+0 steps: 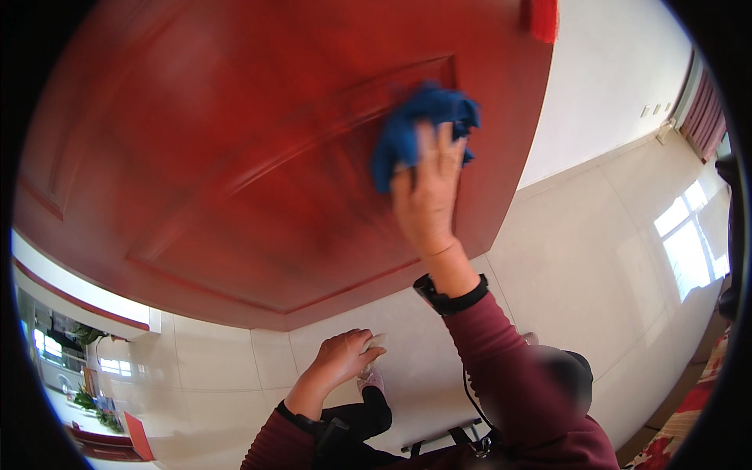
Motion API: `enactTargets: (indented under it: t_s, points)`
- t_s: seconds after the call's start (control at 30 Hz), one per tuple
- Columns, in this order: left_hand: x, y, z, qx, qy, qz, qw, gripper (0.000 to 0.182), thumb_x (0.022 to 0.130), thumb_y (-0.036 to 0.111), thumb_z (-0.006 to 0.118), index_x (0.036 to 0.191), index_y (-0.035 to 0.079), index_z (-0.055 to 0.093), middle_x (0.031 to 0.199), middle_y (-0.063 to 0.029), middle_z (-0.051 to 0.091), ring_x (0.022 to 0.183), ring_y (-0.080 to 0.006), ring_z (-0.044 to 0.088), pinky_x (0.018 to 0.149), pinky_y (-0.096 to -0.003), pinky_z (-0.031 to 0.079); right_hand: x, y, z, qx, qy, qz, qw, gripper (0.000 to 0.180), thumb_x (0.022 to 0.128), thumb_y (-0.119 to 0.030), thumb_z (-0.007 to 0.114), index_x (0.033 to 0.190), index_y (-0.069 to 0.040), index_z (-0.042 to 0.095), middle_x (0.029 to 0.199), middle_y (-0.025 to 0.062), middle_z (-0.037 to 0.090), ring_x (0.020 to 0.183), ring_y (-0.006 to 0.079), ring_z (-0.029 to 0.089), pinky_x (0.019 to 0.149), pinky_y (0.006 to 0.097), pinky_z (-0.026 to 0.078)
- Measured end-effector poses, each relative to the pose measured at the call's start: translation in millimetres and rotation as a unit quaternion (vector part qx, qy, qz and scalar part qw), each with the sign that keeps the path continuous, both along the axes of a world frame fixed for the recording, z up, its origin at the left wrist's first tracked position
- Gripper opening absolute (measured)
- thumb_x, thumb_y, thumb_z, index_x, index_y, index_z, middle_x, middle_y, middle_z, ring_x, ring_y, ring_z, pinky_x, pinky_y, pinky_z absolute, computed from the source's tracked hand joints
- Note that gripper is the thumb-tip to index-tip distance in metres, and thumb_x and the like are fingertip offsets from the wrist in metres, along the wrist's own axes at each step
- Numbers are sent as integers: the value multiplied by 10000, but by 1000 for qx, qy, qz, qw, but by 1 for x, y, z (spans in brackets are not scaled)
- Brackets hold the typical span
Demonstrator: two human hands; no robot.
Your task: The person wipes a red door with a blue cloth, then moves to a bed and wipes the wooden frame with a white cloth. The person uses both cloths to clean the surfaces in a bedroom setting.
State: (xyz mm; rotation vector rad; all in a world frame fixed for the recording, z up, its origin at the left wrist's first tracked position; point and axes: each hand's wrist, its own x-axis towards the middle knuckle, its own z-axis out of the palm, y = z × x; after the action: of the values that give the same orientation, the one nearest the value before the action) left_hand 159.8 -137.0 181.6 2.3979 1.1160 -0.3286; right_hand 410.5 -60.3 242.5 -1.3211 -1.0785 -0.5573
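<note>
My right hand [432,197] presses a crumpled blue cloth [405,132] flat against a red wooden door [282,229], near a raised panel moulding. The fingers are spread over the cloth and slightly blurred. Lower down, my left hand [343,355] is curled in front of my body, away from the door. A small pale object [377,341] pokes out between its thumb and fingers; what it is cannot be made out. Dark bands circle both wrists over maroon sleeves.
A red tassel [543,20] hangs at the door's upper right. Beyond are a white wall [599,82] and a glossy tiled floor [564,258]. Patterned fabric [675,432] lies at lower right, a pinkish curtain [702,114] at far right. Plants [94,405] stand at lower left.
</note>
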Motion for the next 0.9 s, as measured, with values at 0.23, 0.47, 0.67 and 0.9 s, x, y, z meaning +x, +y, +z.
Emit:
enactTargets:
  t_s: [0.23, 0.47, 0.67, 0.9]
  points:
    - [0, -2, 6, -8, -5, -10, 1000, 378, 897, 418, 626, 940, 42, 640, 929, -138, 674, 912, -336, 656, 756, -433, 526, -6, 11, -21, -6, 38, -31, 999, 548, 835, 3, 508, 1376, 48, 429, 1504, 252, 332, 1411, 500, 223, 1132, 661, 151]
    - [2, -4, 3, 5, -11, -26, 1000, 385, 907, 436, 608, 943, 54, 645, 941, -133, 676, 923, -326, 657, 776, -436, 516, -95, 7, -25, -61, -132, 127, 981, 451, 795, -46, 598, 1238, -126, 630, 1507, 99, 410, 1401, 381, 330, 1162, 557, 202]
    - [13, -4, 0, -15, 35, -34, 999, 408, 907, 471, 595, 967, 70, 643, 947, -127, 676, 929, -324, 655, 777, -439, 515, -58, 5, -7, -60, -257, 124, 957, 396, 851, -96, 567, 1234, -161, 644, 1511, 35, 424, 1387, 283, 380, 1159, 475, 270]
    - [12, -3, -5, -20, 40, -31, 999, 426, 906, 483, 590, 969, 64, 636, 961, -138, 673, 938, -340, 646, 776, -452, 507, 20, -1, -14, -27, -64, -10, 998, 518, 821, -19, 555, 1338, -46, 533, 1416, 218, 449, 1336, 460, 378, 1130, 543, 300]
